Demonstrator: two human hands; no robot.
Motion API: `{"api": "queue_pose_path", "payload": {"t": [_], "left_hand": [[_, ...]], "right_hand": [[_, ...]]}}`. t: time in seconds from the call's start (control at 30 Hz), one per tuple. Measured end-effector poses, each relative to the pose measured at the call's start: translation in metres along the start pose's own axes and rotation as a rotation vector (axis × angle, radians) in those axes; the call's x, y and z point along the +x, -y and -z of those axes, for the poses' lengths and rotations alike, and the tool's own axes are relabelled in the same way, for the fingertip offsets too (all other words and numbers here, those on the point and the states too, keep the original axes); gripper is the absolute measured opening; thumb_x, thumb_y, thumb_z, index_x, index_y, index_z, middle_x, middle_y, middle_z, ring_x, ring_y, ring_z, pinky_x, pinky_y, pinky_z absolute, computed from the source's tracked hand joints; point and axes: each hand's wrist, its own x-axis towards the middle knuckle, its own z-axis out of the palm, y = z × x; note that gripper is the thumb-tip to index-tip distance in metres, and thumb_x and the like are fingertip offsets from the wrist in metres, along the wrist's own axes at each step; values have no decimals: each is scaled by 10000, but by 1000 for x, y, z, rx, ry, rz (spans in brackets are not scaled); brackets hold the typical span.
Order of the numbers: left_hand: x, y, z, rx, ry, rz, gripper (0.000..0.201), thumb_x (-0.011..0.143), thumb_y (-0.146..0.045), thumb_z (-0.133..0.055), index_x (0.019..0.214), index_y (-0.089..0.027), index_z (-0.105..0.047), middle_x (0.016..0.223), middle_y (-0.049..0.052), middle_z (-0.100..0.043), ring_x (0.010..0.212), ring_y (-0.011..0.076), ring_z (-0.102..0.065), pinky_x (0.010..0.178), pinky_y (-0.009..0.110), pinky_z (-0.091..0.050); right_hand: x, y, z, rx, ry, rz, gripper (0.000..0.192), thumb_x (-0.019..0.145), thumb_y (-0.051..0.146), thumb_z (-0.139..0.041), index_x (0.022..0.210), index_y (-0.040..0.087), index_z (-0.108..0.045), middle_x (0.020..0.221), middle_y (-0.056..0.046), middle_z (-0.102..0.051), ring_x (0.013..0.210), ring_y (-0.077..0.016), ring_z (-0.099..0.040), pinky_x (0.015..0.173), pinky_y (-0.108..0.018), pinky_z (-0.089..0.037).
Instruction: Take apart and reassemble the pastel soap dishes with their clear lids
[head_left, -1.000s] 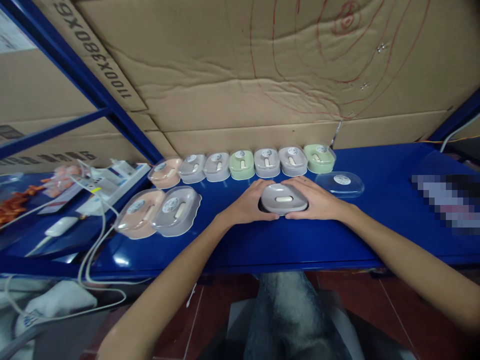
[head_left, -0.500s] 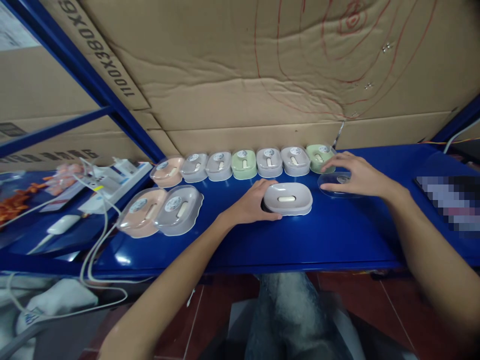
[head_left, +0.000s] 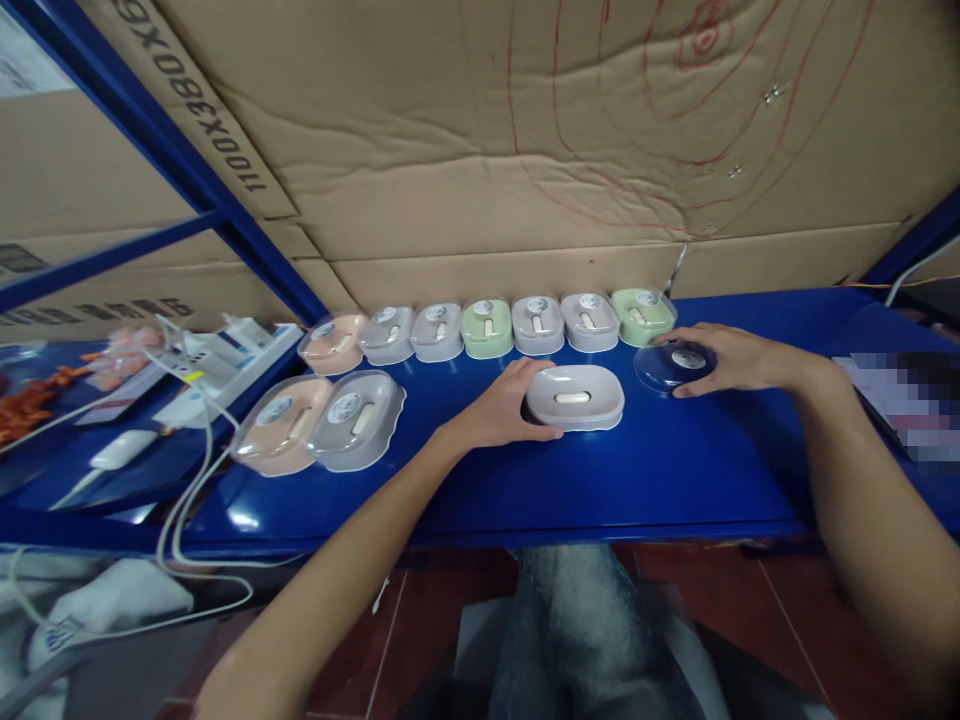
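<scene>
My left hand (head_left: 506,405) is wrapped round the left end of an open lilac-grey soap box (head_left: 544,390), its thumb along the front side. Inside the box a small white bar (head_left: 572,398) lies across the middle; the box rests on the blue tabletop. To the right, a clear lid (head_left: 652,368) with a round label lies flat on the table. My right hand (head_left: 731,360) grips the right end of that lid, fingers at the far edge and thumb at the near edge. Its fingertips are close to a green lidded box (head_left: 641,325).
Several lidded boxes stand in a row along the cardboard wall (head_left: 465,230). A peach box (head_left: 274,455) and a grey box (head_left: 352,450) stand front left. Farther left are a white power strip (head_left: 202,385) and cables. A partly blurred-out flat object (head_left: 892,400) lies far right.
My right hand has moved from hovering over the clear lid to its right end and closed on it. The left hand and the lilac-grey soap box have stayed put.
</scene>
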Motion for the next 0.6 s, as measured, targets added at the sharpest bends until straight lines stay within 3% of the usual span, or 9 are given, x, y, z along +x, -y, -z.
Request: {"api": "queue_pose_path", "payload": {"t": [0.07, 0.17, 0.3, 0.43, 0.6], "left_hand": [[0, 0, 0, 0, 1, 2, 943, 775, -531, -942, 1564, -265, -501, 1575, 129, -534, 1490, 398, -511, 1272, 591, -420], [0, -1, 0, -3, 2, 8, 946, 775, -539, -941, 1568, -275, -498, 1582, 128, -530, 1490, 404, -509, 1269, 603, -421], [-1, -2, 0, -11, 1, 2, 944, 772, -514, -945, 1569, -271, -502, 1592, 131, -525, 1486, 403, -513, 1269, 598, -422], [0, 0, -2, -11, -12, 4, 967, 755, -522, -956, 1571, -255, -512, 1585, 138, -539, 1495, 416, -507, 1275, 600, -415], [0, 4, -9, -18, -45, 11, 1080, 751, -561, -956, 1636, -258, -415, 1668, 170, -485, 1547, 431, -465, 1303, 647, -366]], "right_hand": [[-1, 5, 3, 2, 49, -66, 819, 693, 723, -886, 1421, 378, -736, 1236, -98, -782, 1144, -425, -724, 1060, -649, -580], [-4, 17, 11, 45, 23, -106, 820, 747, 721, -857, 1452, 326, -718, 1314, -121, -769, 1170, -399, -726, 1063, -603, -581], [-3, 44, 15, 226, -75, -2, 673, 922, 644, -773, 1507, 325, -675, 1535, -83, -698, 1352, -372, -679, 1122, -534, -569], [10, 83, -7, 314, -284, 191, 580, 965, 595, -760, 1480, 338, -696, 1502, -59, -734, 1379, -355, -680, 1192, -550, -517], [24, 122, -50, 240, -456, 279, 683, 906, 615, -822, 1512, 341, -667, 1429, -91, -764, 1296, -386, -703, 1167, -631, -496]]}}
